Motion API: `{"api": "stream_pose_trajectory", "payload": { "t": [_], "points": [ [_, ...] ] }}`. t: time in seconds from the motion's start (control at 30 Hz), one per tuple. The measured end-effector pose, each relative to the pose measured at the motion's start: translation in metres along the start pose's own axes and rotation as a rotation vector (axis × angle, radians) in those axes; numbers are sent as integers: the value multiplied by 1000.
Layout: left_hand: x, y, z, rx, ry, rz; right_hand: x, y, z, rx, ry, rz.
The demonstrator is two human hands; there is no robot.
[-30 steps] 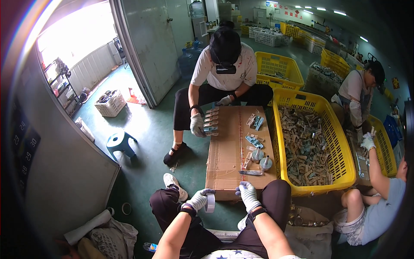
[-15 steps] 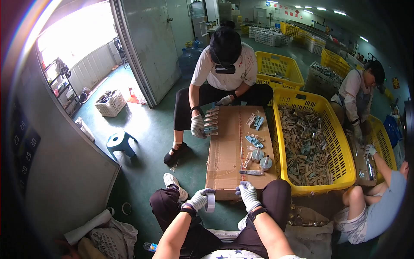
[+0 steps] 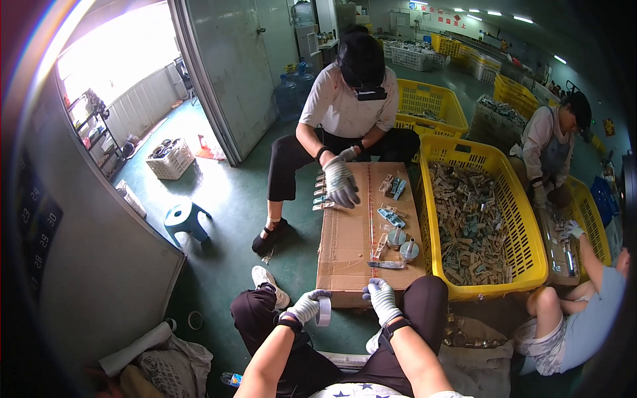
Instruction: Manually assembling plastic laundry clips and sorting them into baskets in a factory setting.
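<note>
My left hand (image 3: 304, 306), in a striped glove, is closed on a roll of white tape (image 3: 323, 312) beside the near left corner of a cardboard box (image 3: 346, 255). My right hand (image 3: 383, 302), gloved too, is at the box's near edge with its fingers pinched together; whatever they hold is too small to make out. On the box lie blue and beige clips (image 3: 391, 215), two round weighted pieces (image 3: 409, 250) with upright stems, and a dark slim tool (image 3: 387, 265). More clips (image 3: 323, 206) line its left edge.
Opposite me sits a co-worker (image 3: 350, 99), a gloved hand (image 3: 341, 184) over the box. A yellow crate (image 3: 488, 290) full of clips stands right of it. Two more people work at far right. A blue stool (image 3: 186, 219) stands at left, sacks (image 3: 176, 361) at lower left.
The co-worker's gloved hand has left the clips on the left edge and moved right over the box. That person's head and body have shifted slightly right. My hands have stayed put.
</note>
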State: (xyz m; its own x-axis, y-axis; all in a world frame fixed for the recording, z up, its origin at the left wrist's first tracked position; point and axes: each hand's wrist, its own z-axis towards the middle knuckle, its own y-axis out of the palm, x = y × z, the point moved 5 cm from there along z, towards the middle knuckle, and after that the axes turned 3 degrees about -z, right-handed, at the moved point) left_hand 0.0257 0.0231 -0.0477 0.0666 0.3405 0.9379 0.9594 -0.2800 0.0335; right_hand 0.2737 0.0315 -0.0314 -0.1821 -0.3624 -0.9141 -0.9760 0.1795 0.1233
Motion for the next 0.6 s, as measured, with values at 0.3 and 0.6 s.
{"api": "stream_pose_trajectory", "payload": {
  "t": [0.3,0.6],
  "points": [
    [2,2,-1,-3,-7,11,1,-1,1,4,-10,-4],
    [-1,0,1,2,13,15,-1,0,-1,3,0,7]
  ]
}}
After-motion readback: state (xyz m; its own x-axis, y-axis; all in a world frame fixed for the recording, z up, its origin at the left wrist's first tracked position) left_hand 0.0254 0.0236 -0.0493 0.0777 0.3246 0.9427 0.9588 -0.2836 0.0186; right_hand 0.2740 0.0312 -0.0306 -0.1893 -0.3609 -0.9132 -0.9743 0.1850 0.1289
